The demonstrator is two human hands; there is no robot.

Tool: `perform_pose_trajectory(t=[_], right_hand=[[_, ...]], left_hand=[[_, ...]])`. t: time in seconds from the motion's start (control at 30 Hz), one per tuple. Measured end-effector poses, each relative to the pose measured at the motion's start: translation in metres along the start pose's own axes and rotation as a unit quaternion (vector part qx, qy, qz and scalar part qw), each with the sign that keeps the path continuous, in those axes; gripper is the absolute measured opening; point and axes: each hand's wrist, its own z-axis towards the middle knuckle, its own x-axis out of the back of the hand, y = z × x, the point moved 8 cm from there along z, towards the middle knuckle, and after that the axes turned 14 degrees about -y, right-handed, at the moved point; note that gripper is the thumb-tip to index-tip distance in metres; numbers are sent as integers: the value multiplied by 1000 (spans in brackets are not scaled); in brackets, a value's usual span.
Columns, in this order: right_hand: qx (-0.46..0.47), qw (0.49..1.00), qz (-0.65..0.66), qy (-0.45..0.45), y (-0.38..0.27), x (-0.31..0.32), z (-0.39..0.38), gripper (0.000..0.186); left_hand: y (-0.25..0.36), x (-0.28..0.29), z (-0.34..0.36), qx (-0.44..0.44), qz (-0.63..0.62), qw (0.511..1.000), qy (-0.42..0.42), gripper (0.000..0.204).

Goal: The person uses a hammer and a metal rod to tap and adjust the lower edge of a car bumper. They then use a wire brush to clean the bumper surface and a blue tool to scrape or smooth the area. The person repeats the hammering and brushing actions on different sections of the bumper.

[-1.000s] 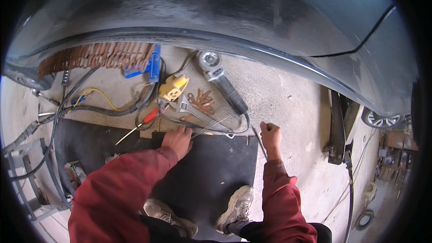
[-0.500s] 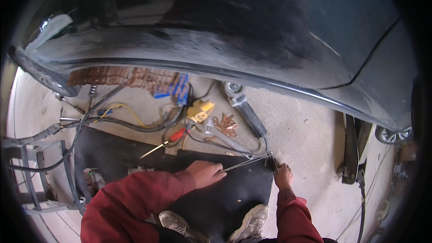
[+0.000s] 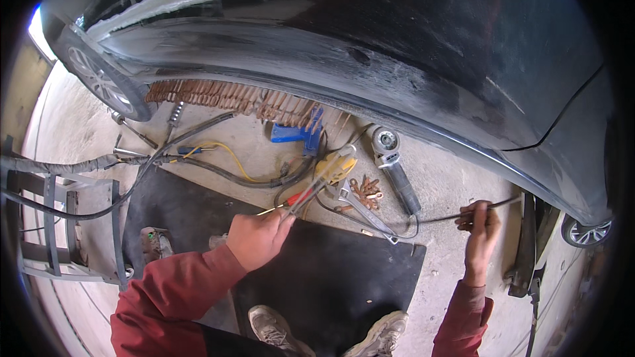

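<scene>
My left hand (image 3: 256, 240) is closed round a long, narrow metal rod bent into a loop (image 3: 311, 193). The loop is blurred and points away to the upper right, over the yellow tool (image 3: 336, 166) and a red-handled tool with a thin brass shaft (image 3: 296, 199). At the right, my right hand (image 3: 481, 225) pinches a thin black cable (image 3: 444, 217) off the floor; it stretches to both sides of the fingers. Between my hands lie an adjustable wrench (image 3: 365, 210), a small heap of rusty metal tabs (image 3: 368, 192) and an angle grinder (image 3: 399, 182).
A dark car's scuffed side (image 3: 311, 53) spans the far side, with rusty tabs (image 3: 225, 96) in a row along its sill. A blue gun-shaped tool (image 3: 307, 133) and thick cables (image 3: 225, 182) lie left. Nearby are a grey metal frame (image 3: 49, 225) and a black mat (image 3: 317, 291).
My hands have moved apart: the left went left with the looped rod, now pointing more steeply away. The right moved right and away and now lifts the cable. The view has shifted.
</scene>
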Motion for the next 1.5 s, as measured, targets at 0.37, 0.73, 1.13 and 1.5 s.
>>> perform_pose_trajectory(t=[0.37,0.73,1.13,1.5], right_hand=[[79,894,438,55,-39,-27,8,29],[63,898,431,70,-26,-41,13,32],[53,898,430,73,-26,-46,11,32],[48,894,442,60,-17,-47,12,31]], left_hand=[[-33,23,-9,98,70,992,38,22],[-52,11,7,155,112,981,29,28],[-61,2,17,170,139,975,25,29],[-64,-1,15,179,133,975,12,28]])
